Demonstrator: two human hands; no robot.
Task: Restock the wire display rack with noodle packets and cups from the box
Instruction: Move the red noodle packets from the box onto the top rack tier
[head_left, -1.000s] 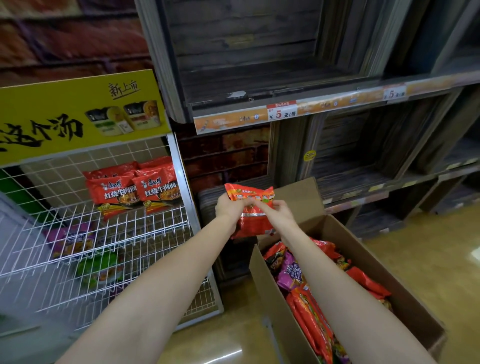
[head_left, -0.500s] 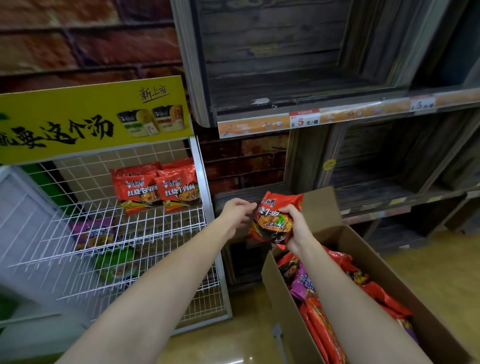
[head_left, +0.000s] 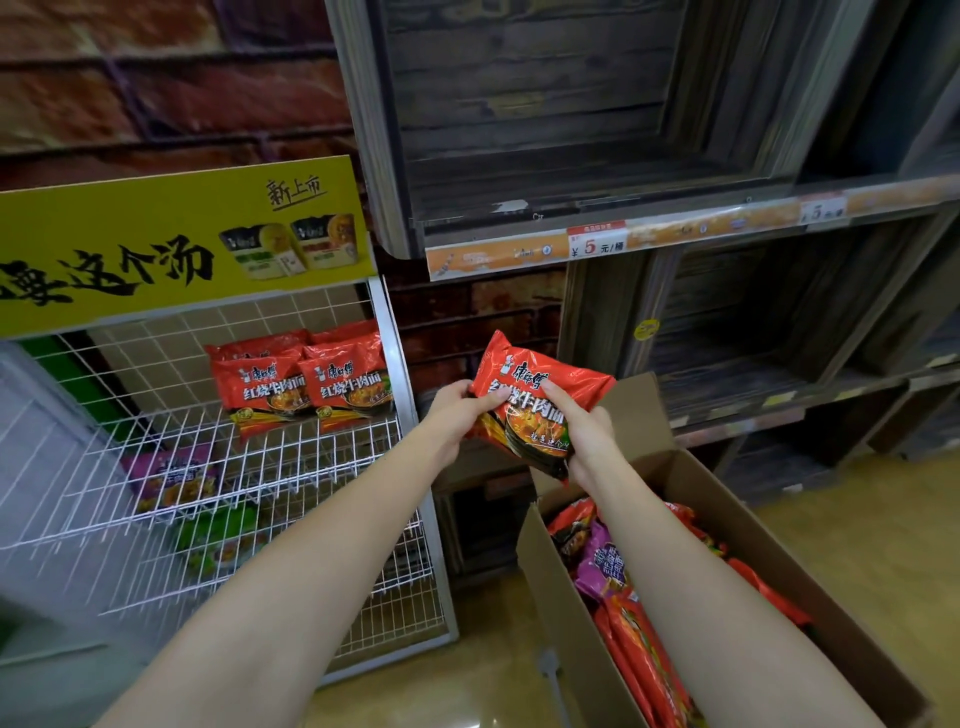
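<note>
Holding a red noodle packet (head_left: 537, 402) between both hands above the near-left corner of the cardboard box (head_left: 558, 597), the person faces the wire rack (head_left: 171, 467) to the left. The left hand (head_left: 460, 410) grips the packet's left edge with curled fingers, thumb on its printed face; the right hand (head_left: 582, 431) pinches its lower right part, fingers wrapped behind and thumb across the front. Two matching red packets (head_left: 306, 382) stand at the right end of the rack's upper shelf, against the side frame; a purple packet (head_left: 171, 475) and a green packet (head_left: 218, 540) lie on lower shelves. Several risks appear likely. The glossy film could slip if one hand lets go before the other has a firm hold, dropping the packet back into the box or onto the floor. Carried leftward, a corner could catch on the rack's right frame or front wire lip. Set down carelessly, it could topple the upright red pair, or lean and slide through the front wires.
</note>
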